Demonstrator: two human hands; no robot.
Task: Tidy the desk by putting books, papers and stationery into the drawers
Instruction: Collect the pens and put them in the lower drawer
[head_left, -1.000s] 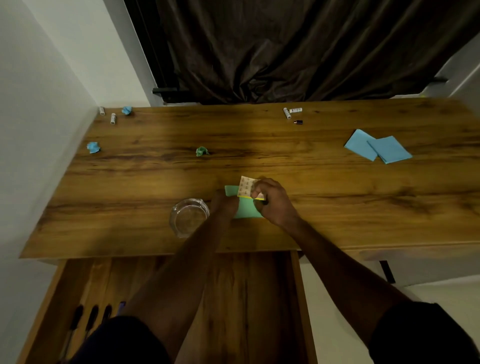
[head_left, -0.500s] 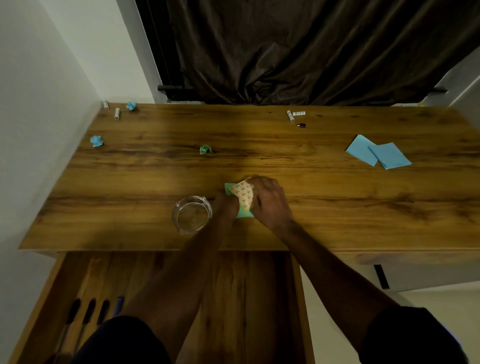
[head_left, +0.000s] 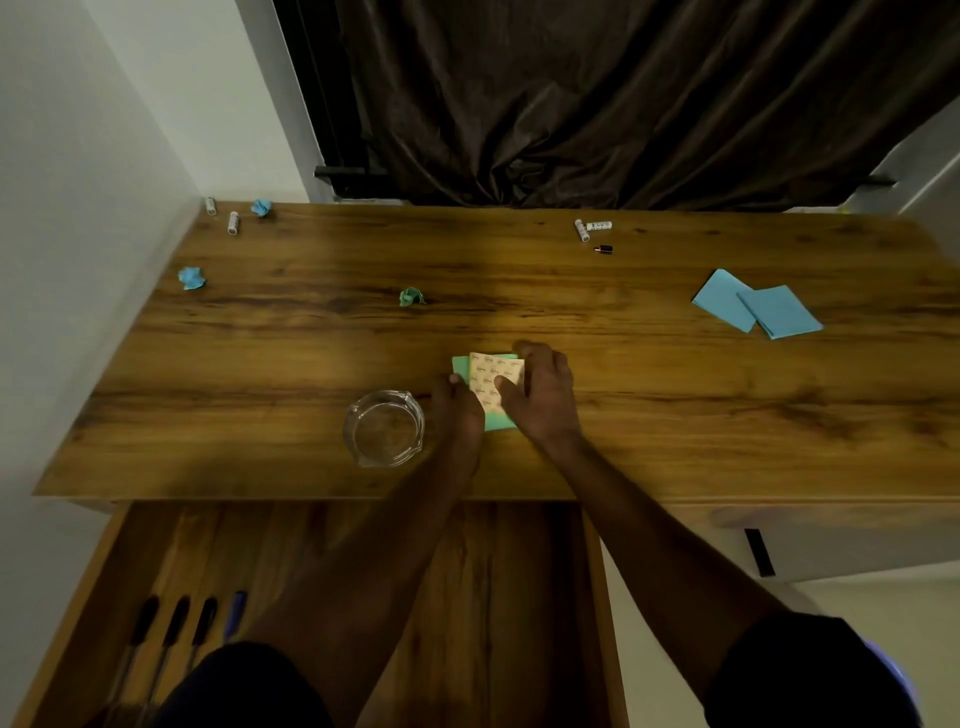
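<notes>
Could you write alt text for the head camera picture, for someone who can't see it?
The left hand and right hand hold small papers on a wooden desk, beside a glass ashtray. Blue sheets and crumpled paper lie farther off; pens lie in the open drawer below.

A glass ashtray (head_left: 384, 428) stands near the desk's (head_left: 701, 426) front edge, directly above the open drawer (head_left: 519, 597).

Bench (head_left: 701, 415): ashtray (head_left: 384, 428) just left of my left hand (head_left: 460, 410); paper stack (head_left: 496, 376) between it and my right hand (head_left: 543, 397) (both holding it); folded sheets (head_left: 756, 306) far right; pens (head_left: 174, 623) in drawer (head_left: 519, 597) in front.
</notes>
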